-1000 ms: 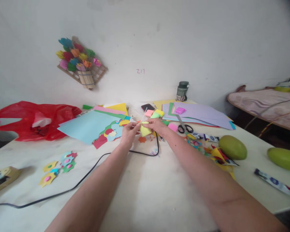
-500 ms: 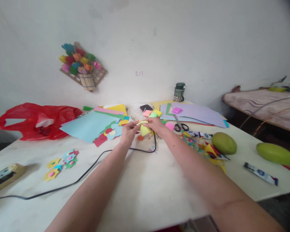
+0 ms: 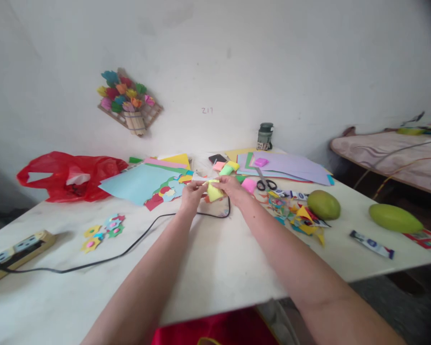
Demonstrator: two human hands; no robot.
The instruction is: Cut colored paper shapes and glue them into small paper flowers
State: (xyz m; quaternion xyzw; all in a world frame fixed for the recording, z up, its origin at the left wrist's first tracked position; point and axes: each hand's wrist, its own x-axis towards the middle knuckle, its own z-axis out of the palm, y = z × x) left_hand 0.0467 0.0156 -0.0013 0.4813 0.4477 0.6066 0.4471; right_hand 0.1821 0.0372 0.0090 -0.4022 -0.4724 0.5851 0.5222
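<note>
Both my hands meet over the middle of the table, pinching a small light-yellow packet (image 3: 214, 191), which looks like soft modelling clay. My left hand (image 3: 193, 194) grips its upper left side, fingers closed. On the upper right, my right hand (image 3: 230, 188) is closed on it too, and the fingers partly cover its top. Just behind lie similar packets: a salmon-pink one (image 3: 219, 166), a green one (image 3: 226, 170) and a yellow one (image 3: 233, 165). A bright pink packet (image 3: 249, 185) rests to the right of my right hand, near black-handled scissors (image 3: 266, 184).
A black cable (image 3: 140, 243) runs from the power strip (image 3: 21, 249) to near my hands. Paper flowers (image 3: 91, 244), blue paper (image 3: 131, 184) and a red bag (image 3: 53, 177) lie left. Paper scraps (image 3: 303, 220), a mango (image 3: 323, 204) and a glue tube (image 3: 371, 244) lie right.
The camera view has shifted a little, bringing more of the table's front edge into sight. Both hands still hold the yellow packet, with their fingers moved only slightly.
</note>
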